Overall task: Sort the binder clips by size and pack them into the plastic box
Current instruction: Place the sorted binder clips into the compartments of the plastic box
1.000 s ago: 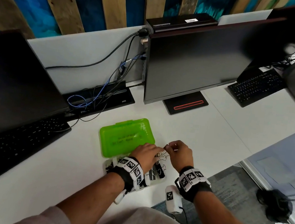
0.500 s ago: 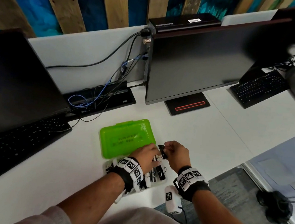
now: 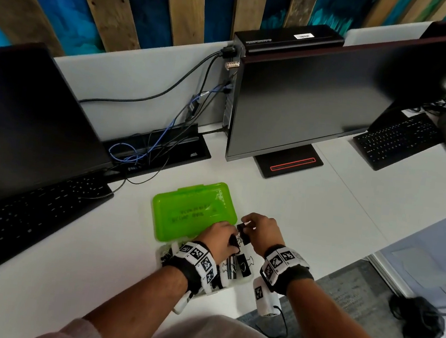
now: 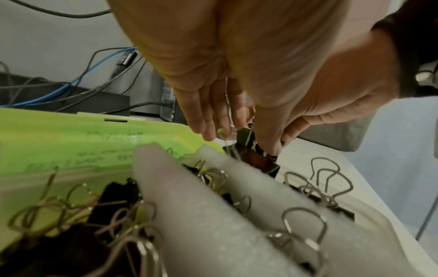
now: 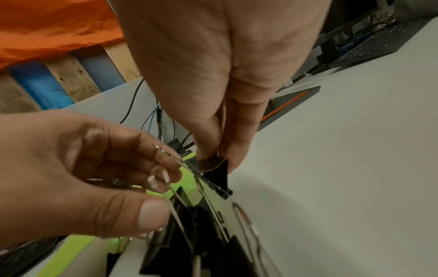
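Observation:
The plastic box lies open on the white desk, its green lid (image 3: 194,213) folded back and its clear base (image 3: 248,278) nearest me. White foam strips (image 4: 184,202) split the base into lanes that hold several black binder clips (image 4: 118,211) with wire handles. Over the box's right end both hands meet on one black binder clip (image 3: 244,234). My right hand (image 3: 247,224) pinches its black body (image 5: 214,169) between thumb and finger. My left hand (image 3: 232,239) pinches a wire handle (image 5: 169,155) of that clip. My left wrist hides much of the base in the head view.
A monitor on a red-striped stand (image 3: 289,164) stands behind the box. A black keyboard (image 3: 22,215) and a second monitor are at the left, another keyboard (image 3: 397,140) at the far right. Cables (image 3: 145,154) lie behind the lid. The desk edge runs close on my right.
My right hand has come in to my left hand over the box's right end. Both hands now hold the black clip, and it sits slightly lower than before.

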`<action>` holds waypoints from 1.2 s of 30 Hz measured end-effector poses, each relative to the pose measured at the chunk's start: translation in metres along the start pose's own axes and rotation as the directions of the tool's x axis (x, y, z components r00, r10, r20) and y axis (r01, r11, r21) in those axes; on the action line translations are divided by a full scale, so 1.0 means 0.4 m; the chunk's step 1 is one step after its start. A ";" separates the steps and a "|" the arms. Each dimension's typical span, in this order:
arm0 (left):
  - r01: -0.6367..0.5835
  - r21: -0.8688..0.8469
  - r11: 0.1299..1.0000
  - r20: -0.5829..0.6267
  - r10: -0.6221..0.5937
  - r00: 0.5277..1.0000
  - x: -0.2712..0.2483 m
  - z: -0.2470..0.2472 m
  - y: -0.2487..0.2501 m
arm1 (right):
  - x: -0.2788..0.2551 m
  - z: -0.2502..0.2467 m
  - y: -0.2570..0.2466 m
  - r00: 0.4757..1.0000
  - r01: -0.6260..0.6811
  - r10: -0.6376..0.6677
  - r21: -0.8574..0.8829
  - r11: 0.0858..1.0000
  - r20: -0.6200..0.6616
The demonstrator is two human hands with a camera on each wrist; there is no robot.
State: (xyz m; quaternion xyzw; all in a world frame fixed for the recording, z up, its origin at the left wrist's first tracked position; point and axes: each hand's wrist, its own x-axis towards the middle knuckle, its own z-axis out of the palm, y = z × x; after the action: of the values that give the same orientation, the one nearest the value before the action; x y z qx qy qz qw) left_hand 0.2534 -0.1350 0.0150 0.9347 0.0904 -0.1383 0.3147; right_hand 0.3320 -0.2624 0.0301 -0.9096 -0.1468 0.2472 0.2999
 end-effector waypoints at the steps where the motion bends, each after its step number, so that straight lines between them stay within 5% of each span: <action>1: 0.018 -0.027 0.999 -0.018 -0.019 1.000 -0.002 -0.002 -0.004 | 0.002 0.001 -0.005 1.000 0.009 -0.009 -0.017 1.000 0.019; 9: 0.030 -0.017 0.999 0.019 -0.030 0.999 -0.020 -0.039 -0.041 | 0.014 0.021 -0.013 0.999 -0.044 0.045 -0.044 0.998 0.017; 12: 0.068 -0.012 0.998 0.020 -0.068 0.998 -0.031 -0.043 -0.055 | 0.003 0.037 -0.009 0.999 -0.034 0.036 -0.181 0.983 0.008; 21: -0.003 -0.085 0.996 0.103 0.011 0.995 -0.058 -0.031 -0.039 | -0.023 0.081 -0.006 0.990 0.130 -0.095 -0.445 0.886 0.100; 29: -0.080 -0.199 0.977 -0.035 0.075 0.997 -0.076 -0.030 -0.052 | -0.009 0.065 0.013 0.999 -0.012 0.014 -0.056 0.998 0.029; 36: -0.053 -0.196 0.979 0.008 0.056 0.998 -0.090 -0.008 -0.032 | -0.053 0.078 0.029 0.990 0.135 -0.137 -0.058 0.989 -0.033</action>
State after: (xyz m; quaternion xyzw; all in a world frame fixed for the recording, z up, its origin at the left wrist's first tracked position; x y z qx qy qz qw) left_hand 0.2167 -0.1257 0.0216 0.9004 0.0758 -0.1266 0.4092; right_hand 0.2988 -0.2653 0.0087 -0.9100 -0.2098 0.2051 0.2931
